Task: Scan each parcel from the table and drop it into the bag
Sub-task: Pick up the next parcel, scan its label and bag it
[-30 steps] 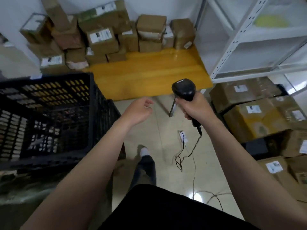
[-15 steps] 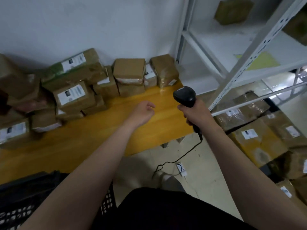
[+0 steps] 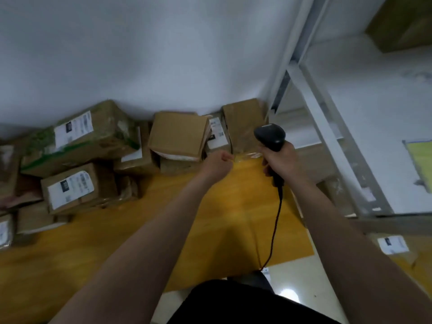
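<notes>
Right hand (image 3: pixel 281 163) gripping black scanner (image 3: pixel 271 136), left hand (image 3: pixel 218 163) loosely curled and empty, near parcels (image 3: pixel 180 134) on yellow tabletop (image 3: pixel 210 218)

We see a dim, bluish scene lit softly from above, with faint shadows beneath the parcels (image 3: pixel 77 190) and one bright glare spot on the glossy floor (image 3: pixel 289 294). Motion blur smears everything and leaves the labels unreadable. Wide-angle distortion slants the shelf frame (image 3: pixel 327 113) toward the edges.

right hand (image 3: pixel 281 163) gripping scanner (image 3: pixel 271 136), parcels (image 3: pixel 177 136) on table (image 3: pixel 224 206)
</notes>
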